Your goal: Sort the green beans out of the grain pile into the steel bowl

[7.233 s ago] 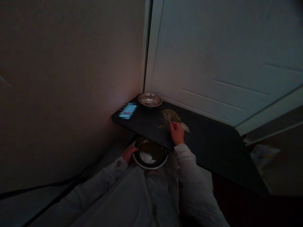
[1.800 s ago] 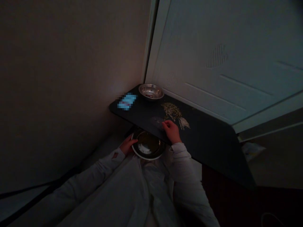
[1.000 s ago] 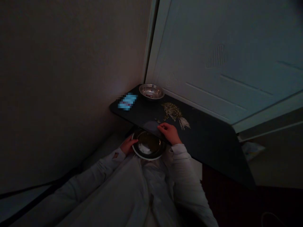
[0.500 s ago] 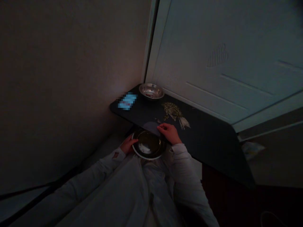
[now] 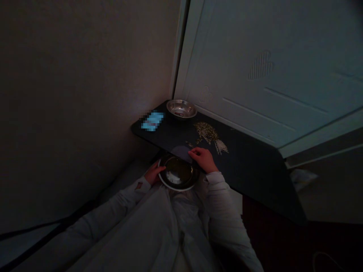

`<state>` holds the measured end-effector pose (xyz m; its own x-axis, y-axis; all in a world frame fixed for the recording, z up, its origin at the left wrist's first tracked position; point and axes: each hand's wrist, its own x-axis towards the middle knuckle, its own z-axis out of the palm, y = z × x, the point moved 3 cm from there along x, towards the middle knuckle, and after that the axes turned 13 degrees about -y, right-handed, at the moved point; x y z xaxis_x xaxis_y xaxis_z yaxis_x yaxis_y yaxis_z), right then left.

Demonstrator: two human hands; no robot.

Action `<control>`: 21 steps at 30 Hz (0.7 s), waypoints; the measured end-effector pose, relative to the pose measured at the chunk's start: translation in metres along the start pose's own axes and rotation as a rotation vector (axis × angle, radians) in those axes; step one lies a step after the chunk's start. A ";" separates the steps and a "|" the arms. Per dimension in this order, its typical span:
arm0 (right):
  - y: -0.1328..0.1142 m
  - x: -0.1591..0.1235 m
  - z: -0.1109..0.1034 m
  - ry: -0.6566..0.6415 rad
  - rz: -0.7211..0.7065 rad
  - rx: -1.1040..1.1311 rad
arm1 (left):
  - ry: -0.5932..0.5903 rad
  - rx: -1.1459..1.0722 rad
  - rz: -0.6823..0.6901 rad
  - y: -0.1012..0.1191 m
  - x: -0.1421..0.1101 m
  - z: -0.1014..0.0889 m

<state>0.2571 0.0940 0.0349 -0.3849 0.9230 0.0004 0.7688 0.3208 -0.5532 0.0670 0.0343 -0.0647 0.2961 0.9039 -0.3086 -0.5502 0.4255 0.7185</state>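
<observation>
A metal bowl [image 5: 179, 181] is tucked against the near edge of the dark table, with my left hand [image 5: 154, 173] closed on its left rim, thumb over the inside. Small dark bits lie in the bowl. Above its far rim, my right hand [image 5: 203, 158] pinches a thin, greyish, rounded flat piece [image 5: 180, 152] at the table's edge; the dim light hides what it is made of. Beyond that hand a pile of small greenish grains [image 5: 206, 131] is spread on the table, with a paler patch of grains [image 5: 221, 146] at its near right end.
A second metal bowl [image 5: 181, 108] stands at the back corner of the dark table [image 5: 255, 173]. Left of it lies a lit phone-like screen [image 5: 153, 121], blurred out. A wall rises on the left, and a white panel with heart shapes [image 5: 261, 66] borders the far side.
</observation>
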 end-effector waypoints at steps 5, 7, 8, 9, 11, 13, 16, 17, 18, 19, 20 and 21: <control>0.000 0.000 0.000 -0.001 0.003 0.003 | -0.024 -0.006 0.023 -0.001 0.000 0.000; 0.000 0.000 0.000 -0.010 -0.001 0.005 | -0.015 -0.002 0.014 0.000 -0.001 0.000; -0.001 0.000 -0.001 -0.013 -0.004 0.006 | -0.010 -0.001 0.010 0.000 -0.001 0.001; -0.001 0.000 -0.001 -0.017 -0.008 0.008 | -0.007 0.003 0.006 0.001 -0.001 0.001; -0.001 0.000 -0.001 -0.021 -0.021 0.021 | -0.009 0.014 0.015 0.002 0.000 0.001; -0.001 -0.001 -0.001 -0.026 -0.039 0.048 | -0.024 0.018 0.036 0.002 0.000 0.001; -0.001 -0.001 0.000 -0.037 -0.054 0.125 | -0.021 0.009 0.059 0.002 0.001 0.001; -0.001 -0.002 0.000 -0.042 -0.054 0.164 | -0.012 0.012 0.055 0.002 0.001 0.001; -0.001 -0.002 0.000 -0.043 -0.048 0.212 | 0.000 0.017 0.051 0.001 0.000 0.000; 0.000 -0.002 0.000 -0.039 -0.038 0.271 | 0.004 0.022 0.047 0.001 0.000 0.001; 0.001 -0.003 -0.001 -0.024 -0.024 0.338 | 0.001 0.026 0.049 0.001 0.000 0.001; 0.003 -0.003 -0.002 0.006 -0.009 0.406 | -0.009 0.029 0.053 0.001 0.000 0.001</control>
<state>0.2614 0.0923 0.0346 -0.3865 0.9222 0.0112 0.5007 0.2200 -0.8372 0.0672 0.0345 -0.0627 0.2741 0.9247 -0.2642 -0.5427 0.3755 0.7513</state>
